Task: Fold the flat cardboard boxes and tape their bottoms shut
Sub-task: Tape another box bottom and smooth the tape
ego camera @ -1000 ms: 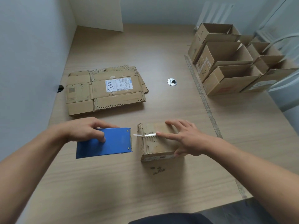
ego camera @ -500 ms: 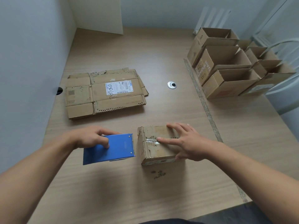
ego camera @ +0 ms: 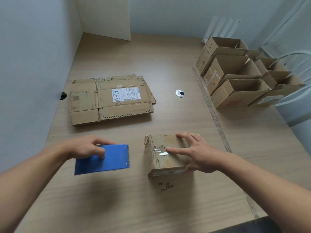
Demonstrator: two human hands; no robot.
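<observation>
The box in hand [ego camera: 166, 155] stood on the bench [ego camera: 151, 207], bottom side up, with a strip of clear tape [ego camera: 161, 151] lying across its seam. The right hand [ego camera: 200, 153] lay on top of this box, its grip spread, fingers straight and the forefinger pressing the tape end flat. Just left of the box, and apart from it, the left hand [ego camera: 84, 147] held the blue tape dispenser [ego camera: 107, 160], its grip curled round the body, thumb beneath and fingers on top. Beyond the box and to its left lay a stack of flat cardboard boxes [ego camera: 111, 100], not yet folded. Beyond the box and to its right stood a group of folded boxes [ego camera: 235, 78], open sides showing. In my judgement the task was partly done: several boxes finished, this one taped or very nearly so, and the flat stack left to do. The number in that stack could not be told. Against the frame of a second ago, the strand of tape then stretched from dispenser to box was gone, and its free end lay on the cardboard.
</observation>
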